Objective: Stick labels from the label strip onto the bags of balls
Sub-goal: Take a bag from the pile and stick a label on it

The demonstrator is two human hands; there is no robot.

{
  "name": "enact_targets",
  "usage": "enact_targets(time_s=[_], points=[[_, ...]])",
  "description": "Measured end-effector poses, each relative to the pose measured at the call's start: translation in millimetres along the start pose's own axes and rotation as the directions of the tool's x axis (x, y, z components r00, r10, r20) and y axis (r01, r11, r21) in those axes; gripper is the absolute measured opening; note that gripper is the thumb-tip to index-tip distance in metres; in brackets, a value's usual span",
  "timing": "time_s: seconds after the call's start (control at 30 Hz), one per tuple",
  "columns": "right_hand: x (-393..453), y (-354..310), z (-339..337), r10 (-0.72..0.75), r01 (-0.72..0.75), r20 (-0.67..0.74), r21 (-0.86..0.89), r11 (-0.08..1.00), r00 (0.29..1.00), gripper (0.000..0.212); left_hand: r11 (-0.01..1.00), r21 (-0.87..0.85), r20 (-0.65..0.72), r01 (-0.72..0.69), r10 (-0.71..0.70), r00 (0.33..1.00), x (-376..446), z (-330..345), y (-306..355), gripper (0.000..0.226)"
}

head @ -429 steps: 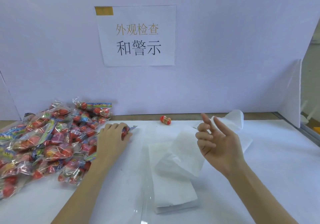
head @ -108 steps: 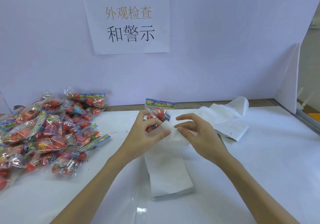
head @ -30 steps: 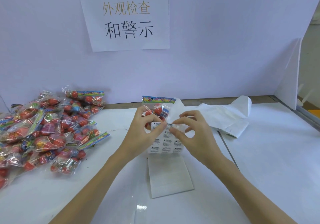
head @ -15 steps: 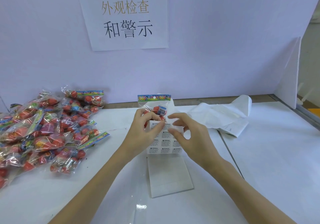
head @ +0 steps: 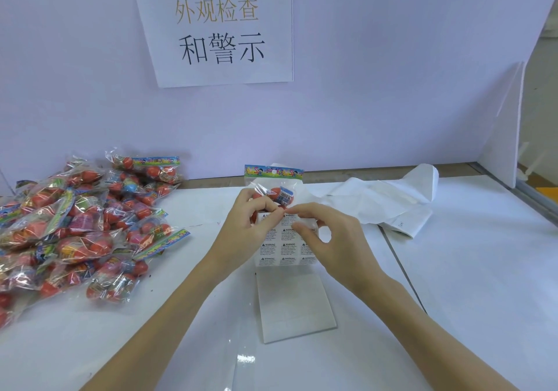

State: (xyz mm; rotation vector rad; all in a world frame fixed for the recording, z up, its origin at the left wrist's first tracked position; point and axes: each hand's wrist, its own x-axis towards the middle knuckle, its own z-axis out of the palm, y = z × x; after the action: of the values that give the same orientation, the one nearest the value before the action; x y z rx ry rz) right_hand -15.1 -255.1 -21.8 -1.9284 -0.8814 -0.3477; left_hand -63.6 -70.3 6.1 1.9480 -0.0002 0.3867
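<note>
Since half a second ago, both hands have barely shifted, meeting above the label strip. On the table's left lies the pile of bags. Left hand fingers grasp one bag of balls and the label strip upright; right hand fingers pinch at a label on its top edge.

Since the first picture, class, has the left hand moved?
Yes. The left hand left the pile of bags and moved right to the label strip, now gripping a bag.
</note>
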Motion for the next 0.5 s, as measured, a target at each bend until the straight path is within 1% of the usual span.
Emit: enact_targets(time_s=[0.1, 0.23, 0.5], points=[[0.6, 1.0, -0.2, -0.020, 0.020, -0.020, -0.008, 1.000, 1.000, 0.020, 0.999, -0.033, 0.004, 0.022, -0.022, 1.000, 0.2, -1.9, -0.4, 0.022], [1.0, 0.0, -0.5, -0.013, 0.013, -0.002, 0.023, 1.000, 1.000, 0.020, 0.993, -0.082, 0.029, 0.088, -0.086, 0.996, 0.8, -2.1, -1.8, 0.029], [0.8, -0.7, -0.5, -0.022, 0.022, 0.002, 0.043, 0.999, 1.000, 0.020, 0.982, -0.136, 0.034, 0.129, -0.125, 0.992, 1.4, -1.6, -1.6, 0.036]])
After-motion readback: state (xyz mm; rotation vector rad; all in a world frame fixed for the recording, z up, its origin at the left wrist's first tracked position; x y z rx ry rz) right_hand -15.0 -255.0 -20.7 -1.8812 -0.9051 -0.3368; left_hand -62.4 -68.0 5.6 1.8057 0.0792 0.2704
